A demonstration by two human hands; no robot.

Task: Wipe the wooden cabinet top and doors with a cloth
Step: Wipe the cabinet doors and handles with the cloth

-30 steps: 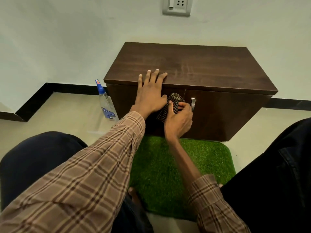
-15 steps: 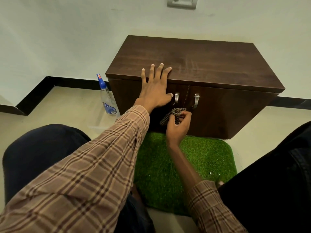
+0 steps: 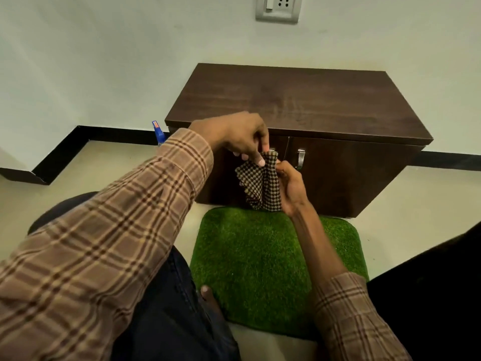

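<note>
Cloth (image 3: 261, 183), checked in dark and light brown, hangs in loose folds between the two hands, in front of the closed doors (image 3: 343, 175) of the wooden cabinet (image 3: 299, 100) and just above the far edge of the green grass mat (image 3: 273, 264). Left hand (image 3: 239, 136) comes in from above, its fingers curled and pinching the cloth's upper edge. Right hand (image 3: 291, 186) is beside it, lower, thumb and fingers closed on the cloth's right side, palm turned toward the fabric. Both wear plaid sleeves (image 3: 117, 230). Just beyond the hands, two metal handles are on the doors; the right one (image 3: 300, 158) is plain to see, the other mostly hidden behind the cloth and fingers. Cabinet top, dark brown, lies past and above the hands, untouched by either. Left of the left hand, a spray bottle's blue cap (image 3: 157, 131) shows past the sleeve, beside the cabinet's left end on the floor (image 3: 104, 165). A wall socket (image 3: 277, 7) sits high on the wall above the cabinet.
</note>
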